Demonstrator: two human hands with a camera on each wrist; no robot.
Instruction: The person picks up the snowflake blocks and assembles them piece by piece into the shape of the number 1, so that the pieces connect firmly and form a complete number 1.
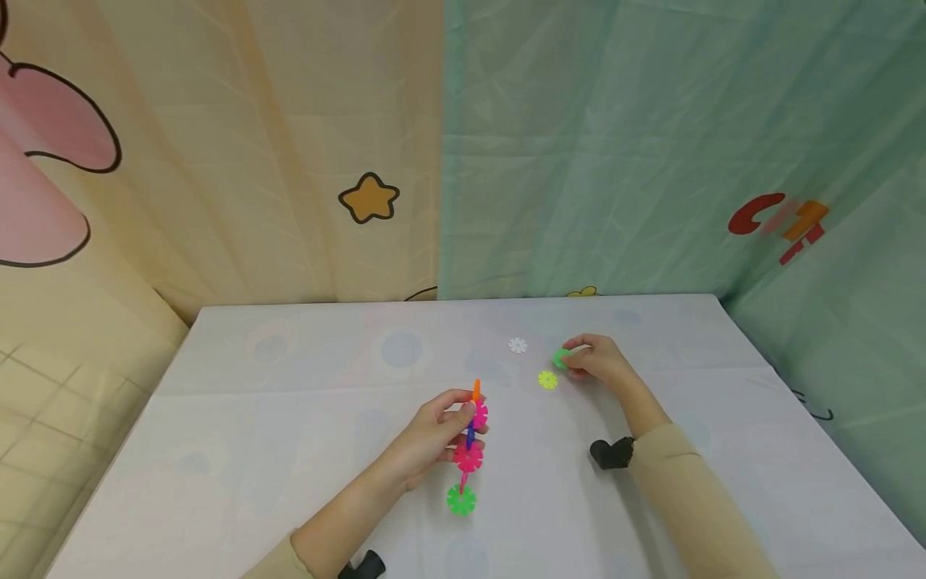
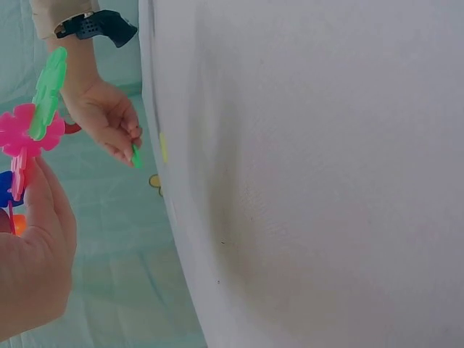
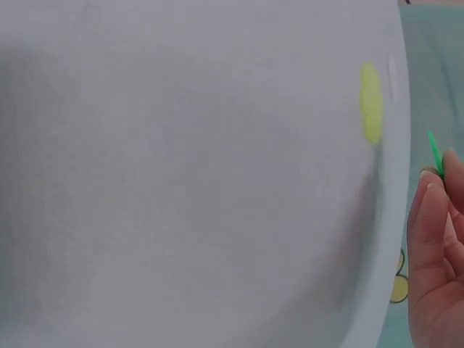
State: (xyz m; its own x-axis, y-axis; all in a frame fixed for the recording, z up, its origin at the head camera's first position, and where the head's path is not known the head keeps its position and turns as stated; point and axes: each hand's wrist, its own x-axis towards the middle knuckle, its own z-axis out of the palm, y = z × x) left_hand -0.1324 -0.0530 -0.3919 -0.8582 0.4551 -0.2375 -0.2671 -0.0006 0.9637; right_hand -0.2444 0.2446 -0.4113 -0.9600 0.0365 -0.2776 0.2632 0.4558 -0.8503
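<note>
My left hand [image 1: 440, 430] holds a chain of interlocked plastic snowflake discs near its upper end. An orange disc [image 1: 477, 391] tops it, with pink discs [image 1: 469, 457] and a blue one [image 1: 471, 435] below, and a green disc [image 1: 461, 499] hangs at the bottom. In the left wrist view the chain's green disc [image 2: 49, 93] and pink disc [image 2: 29, 130] stick out past the fingers. Farther back on the right, my right hand [image 1: 596, 359] pinches a single green disc [image 1: 560, 358] between thumb and fingertips. In the right wrist view that disc [image 3: 436, 153] shows edge-on.
A yellow disc [image 1: 547, 379] and a white disc [image 1: 517, 345] lie on the white tablecloth [image 1: 289, 466], left of the right hand. Black camera mounts [image 1: 612, 453] sit at both wrists. Behind the table's far edge hang printed curtains [image 1: 579, 161].
</note>
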